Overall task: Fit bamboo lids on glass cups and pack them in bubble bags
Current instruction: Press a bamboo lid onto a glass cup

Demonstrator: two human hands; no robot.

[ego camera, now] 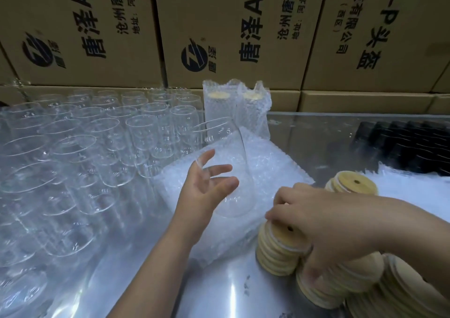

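My left hand (207, 188) holds a clear glass cup (226, 162) tilted over a pile of flat bubble bags (267, 169), fingers wrapped around its side. My right hand (323, 218) rests on the top bamboo lid (285, 232) of a stack, fingers curled around that lid's edge. More lid stacks (353, 181) stand to the right and near the front right corner. Two cups with lids, packed in bubble bags (233, 108), stand upright at the back.
Several rows of empty glass cups (85, 152) fill the left half of the shiny table (219, 288). Cardboard boxes (219, 30) form a wall behind. A black ribbed tray (409, 145) lies at the right back.
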